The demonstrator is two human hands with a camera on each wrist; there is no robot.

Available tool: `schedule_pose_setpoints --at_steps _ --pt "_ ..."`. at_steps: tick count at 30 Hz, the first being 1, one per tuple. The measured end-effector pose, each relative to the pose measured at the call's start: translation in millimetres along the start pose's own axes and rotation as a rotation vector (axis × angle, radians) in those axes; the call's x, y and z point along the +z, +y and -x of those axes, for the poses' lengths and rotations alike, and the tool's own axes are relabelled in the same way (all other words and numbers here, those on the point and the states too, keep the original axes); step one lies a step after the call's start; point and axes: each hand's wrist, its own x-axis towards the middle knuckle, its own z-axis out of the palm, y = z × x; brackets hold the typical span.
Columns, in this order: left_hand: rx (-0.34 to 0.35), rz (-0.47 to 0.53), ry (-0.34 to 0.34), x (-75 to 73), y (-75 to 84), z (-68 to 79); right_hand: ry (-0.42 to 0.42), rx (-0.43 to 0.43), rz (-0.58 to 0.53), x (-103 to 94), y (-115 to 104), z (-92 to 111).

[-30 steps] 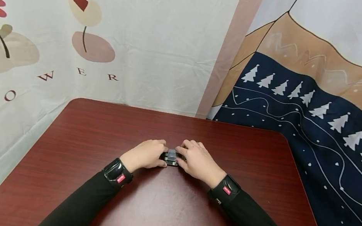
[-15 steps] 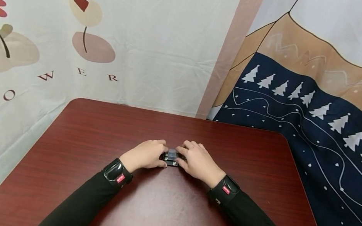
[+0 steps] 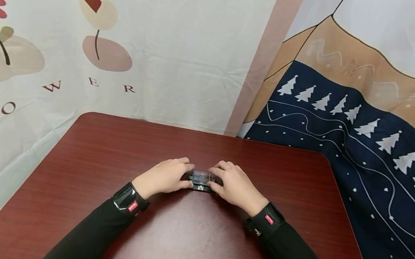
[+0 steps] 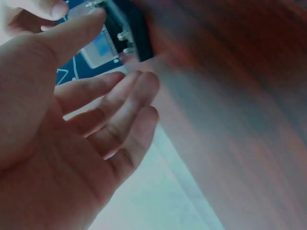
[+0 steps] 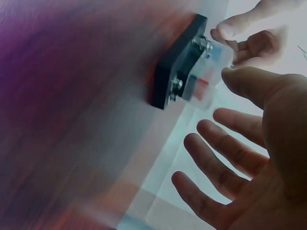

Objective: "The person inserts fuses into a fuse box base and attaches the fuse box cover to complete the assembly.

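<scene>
A small electrical device (image 3: 201, 179) lies on the table, with a black base (image 5: 165, 76), metal screw terminals and a clear cover (image 5: 206, 79) showing red and blue inside. Its exact kind I cannot tell. My left hand (image 3: 165, 177) is at its left end, thumb and fingers extended; in the left wrist view the thumb overlaps the device (image 4: 139, 36). At the right end is my right hand (image 3: 237, 187), its fingers spread and apart from the device in the right wrist view. Whether either thumb touches the cover is unclear.
The dark red wooden table (image 3: 190, 243) has rounded far corners. Behind it hangs a pale cloth (image 3: 189, 33) with flowers and letters, and a navy cloth (image 3: 313, 123) with white trees hangs at the right.
Both hands have drawn apart slightly, the right one further to the right, so more of the device shows between them. Earlier the fingers were closer around it.
</scene>
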Motion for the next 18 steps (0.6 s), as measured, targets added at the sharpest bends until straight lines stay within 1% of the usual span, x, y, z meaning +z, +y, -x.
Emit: schedule_pose_setpoints --at_steps 5,8,13,18 --pt "0.060 0.004 0.073 -6.6 6.6 -1.0 -0.014 -0.005 0.006 -3.1 4 0" --pt "0.088 0.003 0.086 -7.4 10.3 -2.7 -0.019 -0.013 -0.002 -1.7 4 -1" --pt "0.074 -0.009 0.078 -6.0 12.2 -3.7 -0.006 -0.031 -0.022 1.4 2 -3" --pt "0.069 0.016 0.074 -5.3 12.0 -4.9 -0.007 -0.028 -0.029 1.6 1 -5"
